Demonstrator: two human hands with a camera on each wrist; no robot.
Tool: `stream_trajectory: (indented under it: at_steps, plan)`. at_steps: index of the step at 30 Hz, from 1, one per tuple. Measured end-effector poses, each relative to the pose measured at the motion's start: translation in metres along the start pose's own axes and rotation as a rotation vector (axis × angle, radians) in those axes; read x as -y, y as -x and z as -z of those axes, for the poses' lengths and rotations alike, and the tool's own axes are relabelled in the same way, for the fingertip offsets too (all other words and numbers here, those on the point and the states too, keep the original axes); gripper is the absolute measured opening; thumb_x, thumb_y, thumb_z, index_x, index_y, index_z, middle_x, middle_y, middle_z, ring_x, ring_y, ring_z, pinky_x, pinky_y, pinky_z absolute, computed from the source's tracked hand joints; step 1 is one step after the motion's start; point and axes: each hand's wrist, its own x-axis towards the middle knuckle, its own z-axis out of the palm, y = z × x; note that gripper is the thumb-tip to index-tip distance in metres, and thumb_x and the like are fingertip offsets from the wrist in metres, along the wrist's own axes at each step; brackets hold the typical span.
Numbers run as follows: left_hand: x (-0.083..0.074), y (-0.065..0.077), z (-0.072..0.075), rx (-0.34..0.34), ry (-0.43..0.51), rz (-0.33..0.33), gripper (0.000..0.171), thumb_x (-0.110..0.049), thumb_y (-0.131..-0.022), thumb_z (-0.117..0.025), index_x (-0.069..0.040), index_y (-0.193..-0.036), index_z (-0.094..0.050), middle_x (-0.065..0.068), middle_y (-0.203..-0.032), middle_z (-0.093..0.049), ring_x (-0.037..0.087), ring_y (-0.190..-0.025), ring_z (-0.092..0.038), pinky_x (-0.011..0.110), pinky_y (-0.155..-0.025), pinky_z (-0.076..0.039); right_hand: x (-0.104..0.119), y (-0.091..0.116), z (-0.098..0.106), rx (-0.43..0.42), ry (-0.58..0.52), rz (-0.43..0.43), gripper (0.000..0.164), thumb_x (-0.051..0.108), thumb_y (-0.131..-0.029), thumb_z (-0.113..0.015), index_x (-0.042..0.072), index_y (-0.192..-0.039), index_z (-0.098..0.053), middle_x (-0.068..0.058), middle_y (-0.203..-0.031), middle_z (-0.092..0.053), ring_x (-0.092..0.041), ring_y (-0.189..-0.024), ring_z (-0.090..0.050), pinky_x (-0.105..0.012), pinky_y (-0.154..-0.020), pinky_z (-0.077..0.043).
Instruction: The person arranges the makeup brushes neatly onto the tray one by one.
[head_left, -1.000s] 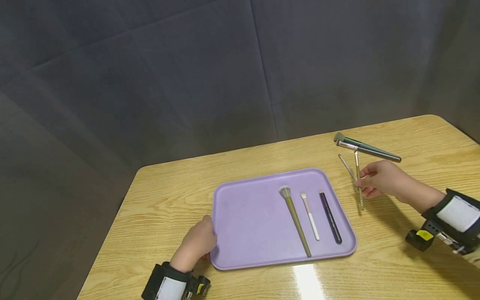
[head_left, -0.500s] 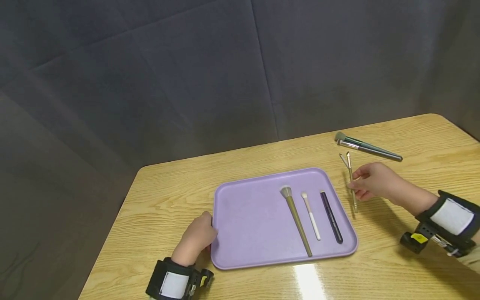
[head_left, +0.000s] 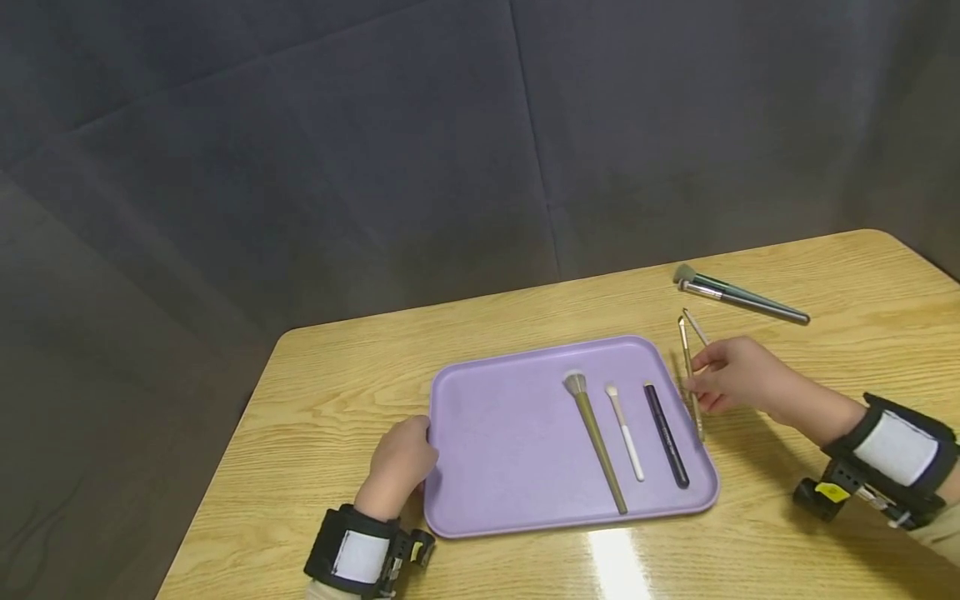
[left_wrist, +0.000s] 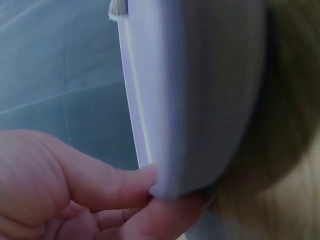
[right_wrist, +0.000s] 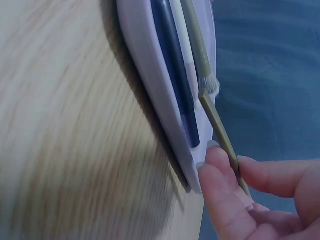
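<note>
My right hand pinches a slim olive-gold makeup brush between thumb and fingers, beside the right rim of the lilac tray. Its bristles point away; in the right wrist view the handle end of this brush angles toward the tray. My left hand grips the tray's left edge, thumb over the rim and a finger beneath, as the left wrist view shows. On the tray lie a large olive-handled brush, a white-handled brush and a black-handled brush, roughly side by side.
Another thin brush shows behind the right hand, partly hidden by it. Two thicker brushes, one green and one dark grey, lie at the wooden table's far right. A grey cloth hangs behind the table.
The right hand has carried the slim brush left, from beside the other thin brush to the tray's right rim. The left hand stays at the tray's left edge.
</note>
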Motion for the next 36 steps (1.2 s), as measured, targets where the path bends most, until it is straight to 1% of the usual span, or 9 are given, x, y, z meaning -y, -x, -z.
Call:
stream_trajectory:
  at_steps: [3, 6, 13, 21, 32, 36]
  plan:
    - [-0.002, 0.000, 0.001, -0.013, -0.040, 0.001, 0.022, 0.003, -0.077, -0.051, 0.007, -0.097, -0.059, 0.011, -0.067, -0.055, 0.016, -0.042, -0.048, 0.028, -0.039, -0.038, 0.002, 0.001, -0.004, 0.004, -0.022, 0.000, 0.035, 0.006, -0.084, -0.058, -0.017, -0.105, -0.042, -0.007, -0.072, -0.058, -0.022, -0.066, -0.059, -0.036, -0.062, -0.052]
    - [-0.003, 0.001, 0.001, -0.016, -0.053, 0.010, 0.022, 0.003, -0.077, -0.051, 0.006, -0.096, -0.060, 0.010, -0.063, -0.053, 0.016, -0.040, -0.048, 0.028, -0.038, -0.037, 0.003, 0.002, -0.006, 0.005, -0.034, 0.000, 0.034, 0.005, -0.085, -0.058, -0.017, -0.106, -0.042, -0.008, -0.072, -0.057, -0.022, -0.066, -0.059, -0.036, -0.062, -0.052]
    - [-0.004, 0.000, 0.002, -0.032, -0.096, 0.013, 0.018, 0.002, -0.076, -0.052, 0.004, -0.090, -0.063, 0.010, -0.067, -0.056, 0.018, -0.049, -0.049, 0.030, -0.043, -0.039, 0.005, 0.003, -0.011, 0.025, -0.045, 0.010, 0.034, 0.004, -0.085, -0.057, -0.018, -0.106, -0.042, -0.008, -0.073, -0.057, -0.022, -0.067, -0.059, -0.035, -0.062, -0.052]
    - [-0.006, -0.001, 0.003, -0.037, -0.092, 0.021, 0.014, 0.003, -0.075, -0.051, 0.003, -0.083, -0.062, 0.008, -0.063, -0.053, 0.019, -0.049, -0.049, 0.030, -0.043, -0.039, 0.009, 0.002, -0.015, 0.036, -0.057, 0.013, 0.032, 0.004, -0.085, -0.057, -0.016, -0.106, -0.043, -0.007, -0.072, -0.057, -0.022, -0.067, -0.059, -0.036, -0.063, -0.052]
    - [-0.008, -0.002, 0.002, -0.036, -0.105, 0.031, 0.013, 0.003, -0.076, -0.050, 0.006, -0.083, -0.061, 0.009, -0.063, -0.052, 0.019, -0.052, -0.049, 0.030, -0.044, -0.040, 0.013, 0.002, -0.020, 0.049, -0.074, 0.030, 0.030, 0.003, -0.084, -0.058, -0.015, -0.103, -0.045, -0.007, -0.070, -0.057, -0.022, -0.065, -0.059, -0.036, -0.061, -0.052]
    - [-0.010, -0.002, 0.001, -0.037, -0.112, 0.035, 0.011, 0.004, -0.076, -0.049, 0.006, -0.080, -0.059, 0.009, -0.061, -0.051, 0.019, -0.051, -0.048, 0.029, -0.043, -0.039, 0.014, 0.001, -0.022, 0.050, -0.083, 0.034, 0.030, 0.004, -0.084, -0.058, -0.015, -0.103, -0.045, -0.007, -0.071, -0.057, -0.022, -0.066, -0.059, -0.035, -0.061, -0.052]
